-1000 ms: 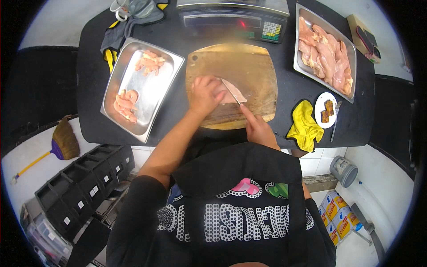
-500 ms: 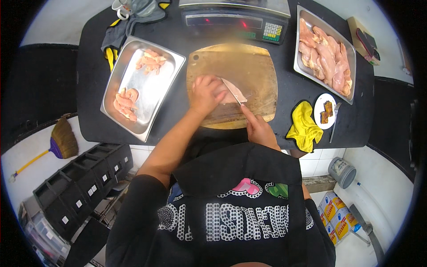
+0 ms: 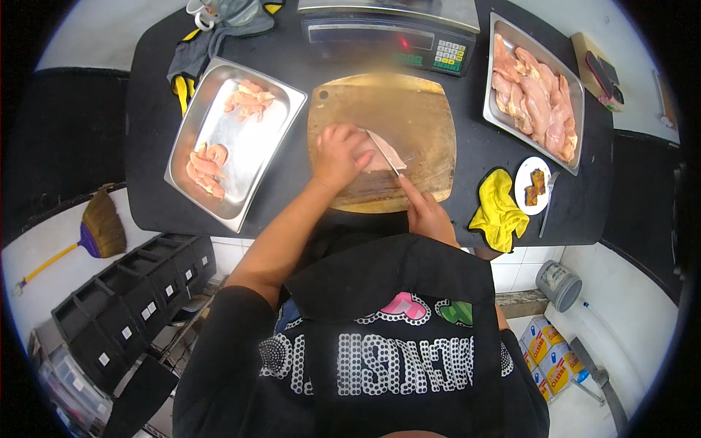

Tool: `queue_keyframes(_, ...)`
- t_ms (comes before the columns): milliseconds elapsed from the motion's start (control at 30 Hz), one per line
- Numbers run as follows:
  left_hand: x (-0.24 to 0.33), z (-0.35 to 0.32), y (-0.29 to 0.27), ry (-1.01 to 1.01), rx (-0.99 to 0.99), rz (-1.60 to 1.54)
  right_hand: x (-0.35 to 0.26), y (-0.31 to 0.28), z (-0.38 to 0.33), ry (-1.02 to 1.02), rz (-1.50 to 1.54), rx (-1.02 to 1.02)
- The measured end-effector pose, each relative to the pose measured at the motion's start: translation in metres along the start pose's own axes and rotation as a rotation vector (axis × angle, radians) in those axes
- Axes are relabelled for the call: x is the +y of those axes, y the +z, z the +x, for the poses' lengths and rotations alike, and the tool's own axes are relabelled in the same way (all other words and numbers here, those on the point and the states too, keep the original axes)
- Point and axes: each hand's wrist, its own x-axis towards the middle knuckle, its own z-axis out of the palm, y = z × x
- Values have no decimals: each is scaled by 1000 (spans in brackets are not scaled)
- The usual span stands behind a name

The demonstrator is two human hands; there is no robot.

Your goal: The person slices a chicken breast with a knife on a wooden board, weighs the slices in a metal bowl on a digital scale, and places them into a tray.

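A: Looking down from the head camera, what is the person doing?

B: Pressing the left hand [image 3: 337, 155], fingers curled, on a pale piece of raw chicken [image 3: 385, 155] that lies on a round-cornered wooden cutting board [image 3: 416, 109] in the middle of a black table [image 3: 146, 95]. The right hand [image 3: 427, 215] is closed around the handle of a knife [image 3: 385, 155], and the blade lies slanted across the meat.

A: Where are the trays?

B: A steel tray [image 3: 248, 153] sits left of the board with two small heaps of cut chicken strips [image 3: 207, 166]. A second steel tray [image 3: 493, 109] sits to the right, full of whole raw chicken pieces [image 3: 537, 102].

A: Any packages or labelled things?

B: A grey scale [image 3: 387, 38] with a keypad stands behind the board. A yellow cloth [image 3: 499, 212] lies at the table's right edge, just beside a small white plate [image 3: 524, 191] with brown food. On the floor at lower right are blue and yellow cartons [image 3: 549, 358] and a grey bucket [image 3: 558, 285]. At lower left, black bins [image 3: 117, 321] carry small white square labels. A broom [image 3: 95, 230] with a yellow handle lies near them.
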Motion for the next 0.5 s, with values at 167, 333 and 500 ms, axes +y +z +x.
queue_keyframes(167, 2, 1, -2, -10, -13, 4, 1, 2, 0, 10, -17, -10)
queue_keyframes(333, 3, 1, -3, -28, -26, -5, 0, 0, 2, 38, -34, -33)
queue_keyframes(500, 3, 0, -1, -20, -39, 6, 10, 13, 8, -39, 47, 44)
